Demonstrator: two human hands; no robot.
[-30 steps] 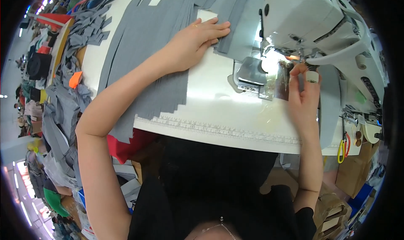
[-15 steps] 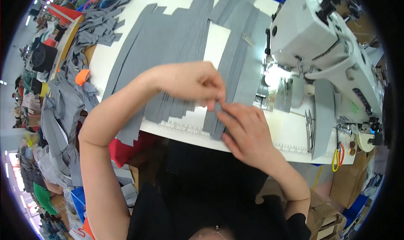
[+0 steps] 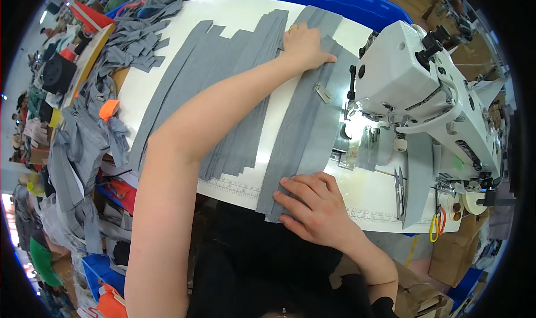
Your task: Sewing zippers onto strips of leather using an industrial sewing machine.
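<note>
The long grey fabric strip (image 3: 296, 134) running between the left grip (image 3: 302, 46), its closure unclear, and right grip (image 3: 317, 207), fingers apart, seems light and limp, best held near both ends.

On the surface (image 3: 368, 195), a stack of strips (image 3: 223, 61) is lying left of a long fabric piece (image 3: 296, 128), which is running from back to front edge. The left hand (image 3: 304, 46) is resting on its far part, the right hand (image 3: 318, 209) on its near end. A sewing machine (image 3: 399, 61) is standing to the right, scissors (image 3: 434, 229) are lying before it, and a bin (image 3: 363, 8) is sitting behind.
</note>
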